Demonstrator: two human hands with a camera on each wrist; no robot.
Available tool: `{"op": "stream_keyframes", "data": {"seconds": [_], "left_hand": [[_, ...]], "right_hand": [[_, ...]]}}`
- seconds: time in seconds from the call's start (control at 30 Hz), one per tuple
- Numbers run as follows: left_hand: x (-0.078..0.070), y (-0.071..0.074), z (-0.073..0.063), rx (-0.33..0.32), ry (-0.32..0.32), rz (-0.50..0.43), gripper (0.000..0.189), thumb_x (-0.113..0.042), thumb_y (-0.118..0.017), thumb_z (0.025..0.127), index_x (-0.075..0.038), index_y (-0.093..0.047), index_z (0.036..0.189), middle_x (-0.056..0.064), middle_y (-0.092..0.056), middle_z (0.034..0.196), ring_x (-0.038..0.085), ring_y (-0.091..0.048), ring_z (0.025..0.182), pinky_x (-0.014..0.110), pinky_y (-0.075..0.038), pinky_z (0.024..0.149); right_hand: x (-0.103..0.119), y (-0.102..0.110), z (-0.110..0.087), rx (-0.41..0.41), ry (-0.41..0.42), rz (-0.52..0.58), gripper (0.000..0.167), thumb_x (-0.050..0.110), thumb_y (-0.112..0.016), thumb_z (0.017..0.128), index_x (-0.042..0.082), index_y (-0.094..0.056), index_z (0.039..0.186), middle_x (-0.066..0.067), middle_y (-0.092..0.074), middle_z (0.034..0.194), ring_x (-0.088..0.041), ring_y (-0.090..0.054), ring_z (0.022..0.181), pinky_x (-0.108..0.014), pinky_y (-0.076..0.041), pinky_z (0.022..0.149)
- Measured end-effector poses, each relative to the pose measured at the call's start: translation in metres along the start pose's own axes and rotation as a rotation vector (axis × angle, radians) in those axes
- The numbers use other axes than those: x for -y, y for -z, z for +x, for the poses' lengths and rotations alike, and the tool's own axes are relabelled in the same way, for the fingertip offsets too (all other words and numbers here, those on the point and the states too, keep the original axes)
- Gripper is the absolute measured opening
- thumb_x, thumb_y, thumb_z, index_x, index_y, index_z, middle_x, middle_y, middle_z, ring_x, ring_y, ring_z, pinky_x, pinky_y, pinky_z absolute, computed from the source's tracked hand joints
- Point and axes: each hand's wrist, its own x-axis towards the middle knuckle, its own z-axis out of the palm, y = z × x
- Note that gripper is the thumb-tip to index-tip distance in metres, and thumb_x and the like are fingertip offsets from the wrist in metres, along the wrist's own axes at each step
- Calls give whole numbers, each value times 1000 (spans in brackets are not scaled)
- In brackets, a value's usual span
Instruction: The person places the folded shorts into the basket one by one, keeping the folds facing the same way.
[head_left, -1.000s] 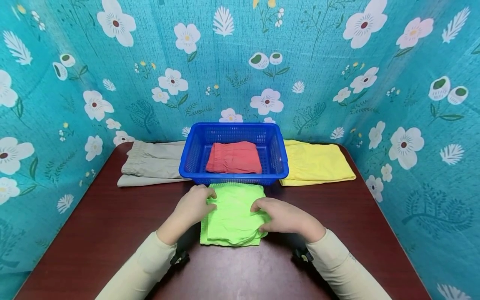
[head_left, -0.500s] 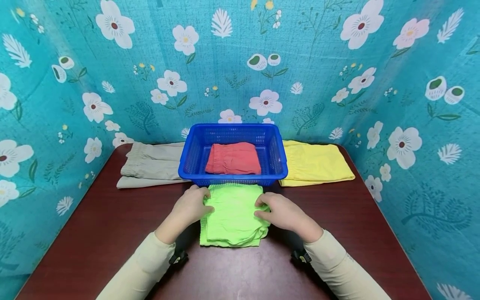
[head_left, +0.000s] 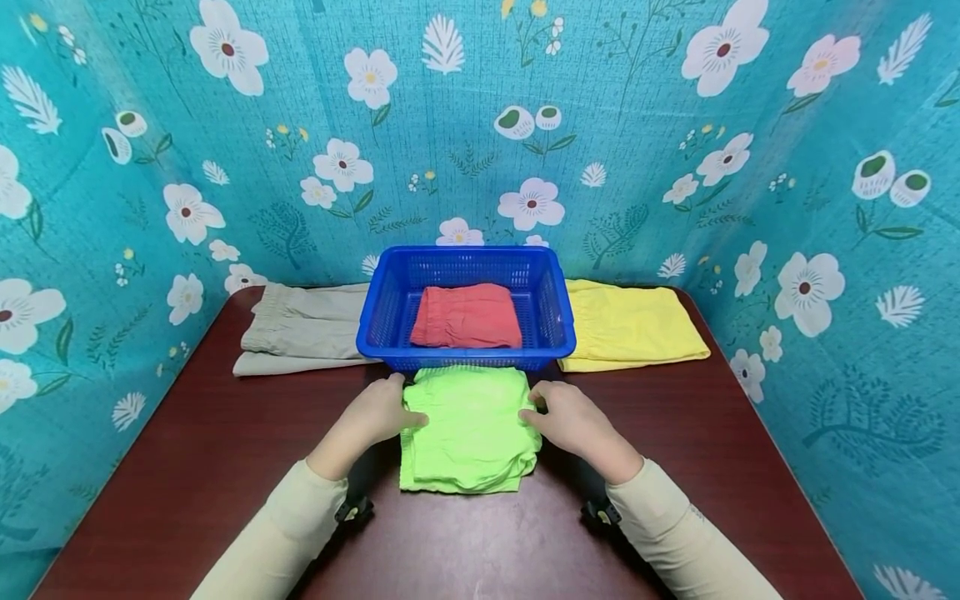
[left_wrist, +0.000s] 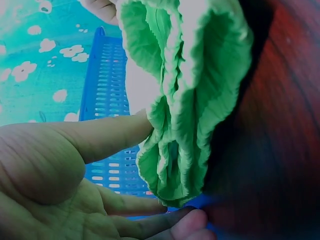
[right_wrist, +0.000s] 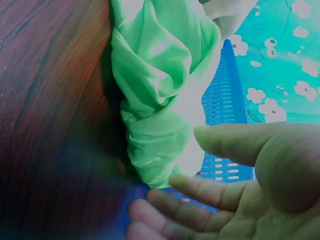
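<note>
A pair of folded lime-green shorts (head_left: 472,433) with a gathered edge lies on the table in front of the blue basket (head_left: 467,353). My left hand (head_left: 375,412) is at its left side, thumb on the upper layer and the other fingers stretched past the far corner in the left wrist view. On the opposite side, my right hand (head_left: 573,421) has its thumb at the cloth's top and its fingers loosely extended beside the edge. Several layers of the folded green cloth (left_wrist: 175,100) show end-on in the left wrist view.
Inside the basket lies a folded red garment (head_left: 468,317). A grey garment (head_left: 311,325) lies left of the basket and a yellow one (head_left: 637,325) to its right. A blue flowered curtain (head_left: 465,125) rises behind and beside the dark red table (head_left: 187,467).
My right hand has drawn outward from over the green shorts to their right edge. My left hand has shifted slightly left, its fingers now past the cloth's edge. The shorts stay in place.
</note>
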Motion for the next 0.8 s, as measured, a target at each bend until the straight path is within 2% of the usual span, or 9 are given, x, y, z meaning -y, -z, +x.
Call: {"op": "stream_keyframes", "data": {"seconds": [0.23,0.3,0.37,0.43,0.53,0.6,0.67,0.77,0.8], "left_hand": [[3,1,0,47,-13,-62,96,-46,-77,90,8,-31,155,30,-42,154,44,-40,144,59,-38,114],[4,0,1,46,-19,-75,97,-46,-77,90,8,-30,156,31,-41,155,44,-39,145,59,-37,115],[4,0,2,46,-26,-95,99,-46,-78,89,9,-30,156,31,-41,155,44,-39,145,59,-38,115],[5,-1,4,47,-30,-119,100,-44,-79,88,9,-29,156,30,-40,155,44,-39,145,59,-38,114],[5,-1,6,43,-19,-174,101,-42,-82,86,6,-29,157,27,-42,156,42,-42,143,57,-40,113],[6,-3,7,53,4,-239,100,-38,-83,85,3,-29,158,25,-47,152,41,-57,128,55,-49,103],[7,-3,8,62,24,-305,98,-34,-85,85,1,-30,158,22,-50,149,36,-68,105,49,-57,88],[7,-4,8,84,40,-414,95,-26,-86,84,3,-33,157,23,-53,145,29,-68,70,40,-58,66],[7,-5,8,87,39,-437,93,-23,-86,84,4,-34,156,23,-52,146,26,-68,69,39,-58,64]], "right_hand": [[-2,0,0,14,-107,-34,41,43,-72,94,6,-73,112,-2,-69,90,-16,-61,78,-37,-52,70],[-2,0,1,23,-111,-30,45,45,-71,94,5,-72,114,0,-66,84,-15,-58,74,-35,-49,67],[-3,-1,2,37,-118,-16,47,48,-70,95,4,-72,112,-1,-64,79,-16,-57,72,-35,-47,65],[-3,-1,2,42,-119,-13,51,49,-69,95,2,-72,115,-2,-65,83,-16,-59,76,-36,-48,67],[-2,-3,2,42,-117,6,47,49,-70,94,3,-73,108,-3,-67,85,-17,-60,78,-37,-49,68],[-1,-5,2,38,-119,16,44,48,-71,93,5,-73,98,1,-63,80,-16,-58,75,-34,-47,65],[-1,-8,2,33,-126,29,41,47,-72,93,7,-68,82,3,-54,69,-15,-52,66,-32,-42,59],[-1,-11,2,22,-138,36,47,46,-74,91,11,-54,67,4,-39,60,-14,-40,56,-29,-33,53],[-1,-12,2,16,-139,36,48,45,-75,91,12,-51,66,5,-37,60,-13,-38,56,-29,-32,52]]}}
